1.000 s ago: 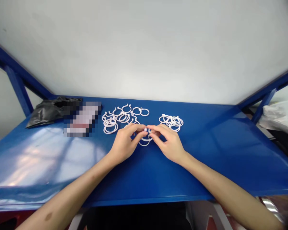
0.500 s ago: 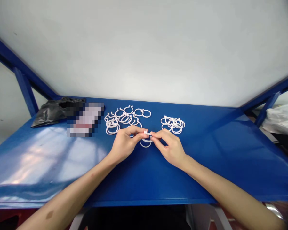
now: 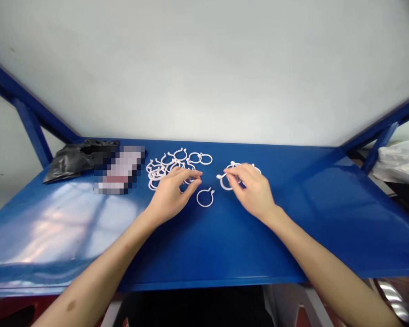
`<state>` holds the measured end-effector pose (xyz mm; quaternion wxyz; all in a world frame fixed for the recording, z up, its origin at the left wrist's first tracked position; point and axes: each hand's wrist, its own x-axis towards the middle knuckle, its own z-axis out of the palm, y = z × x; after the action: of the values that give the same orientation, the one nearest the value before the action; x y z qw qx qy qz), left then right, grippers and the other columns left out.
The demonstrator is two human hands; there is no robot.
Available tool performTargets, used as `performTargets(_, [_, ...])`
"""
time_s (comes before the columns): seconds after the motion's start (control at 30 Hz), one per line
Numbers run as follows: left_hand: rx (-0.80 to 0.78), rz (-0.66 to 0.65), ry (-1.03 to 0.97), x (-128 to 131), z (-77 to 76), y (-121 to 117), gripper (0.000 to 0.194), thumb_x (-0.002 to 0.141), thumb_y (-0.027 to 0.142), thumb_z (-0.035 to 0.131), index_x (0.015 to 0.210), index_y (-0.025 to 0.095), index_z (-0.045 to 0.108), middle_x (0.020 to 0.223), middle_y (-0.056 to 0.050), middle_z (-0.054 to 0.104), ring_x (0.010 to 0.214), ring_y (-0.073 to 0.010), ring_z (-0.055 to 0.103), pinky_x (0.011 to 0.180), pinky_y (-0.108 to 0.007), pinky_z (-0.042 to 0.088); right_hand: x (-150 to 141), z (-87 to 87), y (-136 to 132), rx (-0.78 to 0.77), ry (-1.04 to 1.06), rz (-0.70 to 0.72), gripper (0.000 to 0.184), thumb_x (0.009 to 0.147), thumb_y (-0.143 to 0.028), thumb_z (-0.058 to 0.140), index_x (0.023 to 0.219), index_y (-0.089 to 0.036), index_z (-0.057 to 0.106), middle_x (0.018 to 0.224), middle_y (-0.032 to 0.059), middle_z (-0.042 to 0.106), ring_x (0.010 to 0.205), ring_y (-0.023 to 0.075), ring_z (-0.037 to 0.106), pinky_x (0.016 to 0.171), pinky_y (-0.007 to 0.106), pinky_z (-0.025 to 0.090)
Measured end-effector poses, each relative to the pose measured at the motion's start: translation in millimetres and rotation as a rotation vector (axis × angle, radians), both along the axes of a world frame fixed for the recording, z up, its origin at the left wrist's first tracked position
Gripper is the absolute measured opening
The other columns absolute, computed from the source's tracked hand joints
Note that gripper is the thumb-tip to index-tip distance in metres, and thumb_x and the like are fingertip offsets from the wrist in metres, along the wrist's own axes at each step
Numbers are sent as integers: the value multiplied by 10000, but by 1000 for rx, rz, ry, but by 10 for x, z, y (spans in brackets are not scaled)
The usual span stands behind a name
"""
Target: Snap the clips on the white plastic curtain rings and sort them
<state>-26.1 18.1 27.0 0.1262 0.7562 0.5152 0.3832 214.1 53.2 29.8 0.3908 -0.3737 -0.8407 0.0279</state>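
My right hand (image 3: 254,188) pinches a white ring (image 3: 226,184) between thumb and fingertips, beside the right-hand group of white rings (image 3: 257,169), which it partly covers. My left hand (image 3: 172,190) holds nothing; its thumb and fingers are apart. Just behind it lies a larger loose pile of white rings (image 3: 156,172), several with a gap and small knobs at their ends. Between the hands, a single open ring (image 3: 205,198) rests flat on the blue table, its gap towards the back.
On the blue table (image 3: 204,245), a black plastic bag (image 3: 71,159) lies at the left, next to a blurred-out flat object (image 3: 124,168). Blue frame bars (image 3: 30,122) rise at both sides. A white wall stands behind, and a clear plastic bag (image 3: 400,161) is at the far right.
My hands have moved apart. The left let go of the white ring and drew left; the right carried it back and right to the right-hand group. The single ring between them is now uncovered.
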Motion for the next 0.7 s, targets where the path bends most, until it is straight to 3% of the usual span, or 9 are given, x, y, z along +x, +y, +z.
performTargets(0.13, [107, -49, 231, 15, -105, 9, 159, 979, 256, 585, 1060, 192, 705, 984, -51, 736, 919, -212, 612, 907, -404, 480, 296, -19, 271, 1, -127, -247, 281, 1024, -245, 492, 1197, -195, 709, 976, 98, 716, 912, 254, 637, 786, 413, 552])
performTargets(0.3, [134, -26, 380, 178, -285, -54, 117, 958, 232, 616, 961, 201, 730, 907, -57, 721, 890, -237, 572, 785, -386, 423, 360, -64, 350, 50, -209, -316, 354, 997, -290, 545, 1320, -185, 646, 1093, 145, 693, 1042, 323, 580, 855, 500, 542])
performTargets(0.43, [152, 50, 322, 219, -271, -75, 132, 953, 228, 617, 846, 202, 691, 807, -35, 712, 832, -222, 551, 742, -367, 380, 103, -30, 118, -3, -109, -130, 258, 1015, -329, 547, 1206, -205, 669, 1087, 124, 700, 1056, 295, 600, 921, 489, 527])
performTargets(0.57, [169, 144, 175, 213, -175, -94, 150, 919, 203, 632, 773, 199, 601, 720, 10, 683, 773, -191, 556, 762, -356, 384, -171, -121, -151, -262, 6, 112, 232, 986, -400, 609, 1124, -215, 613, 983, 61, 713, 899, 217, 671, 821, 391, 564])
performTargets(0.7, [132, 109, 52, 220, -114, -110, 134, 918, 218, 633, 787, 206, 608, 728, 18, 688, 766, -173, 581, 763, -342, 432, -252, -231, -228, -386, 102, 147, 138, 996, -305, 564, 1106, -223, 582, 909, 28, 712, 796, 175, 690, 724, 318, 564])
